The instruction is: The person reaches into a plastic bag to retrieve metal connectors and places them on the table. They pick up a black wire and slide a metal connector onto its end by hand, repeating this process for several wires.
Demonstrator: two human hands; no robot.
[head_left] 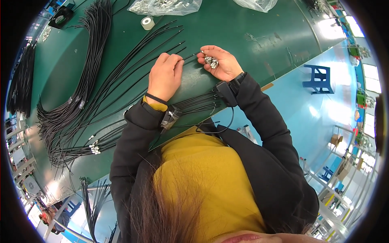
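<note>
Head view, left hand (165, 77): fingers closed on thin black cable (189, 56);
Right hand (222, 62): half-curled, cupping small silvery metal fittings (211, 62) at cable's tip;
Glossy green tabletop (227, 28): long black cable bundle (90, 52)

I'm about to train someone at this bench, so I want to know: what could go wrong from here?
Some small metal parts cupped in the right hand could spill onto the green table.

The black cable at the left hand might tangle with the loose cables beside it.

The thin wire looping from the right wrist's device might snag on something.
</note>
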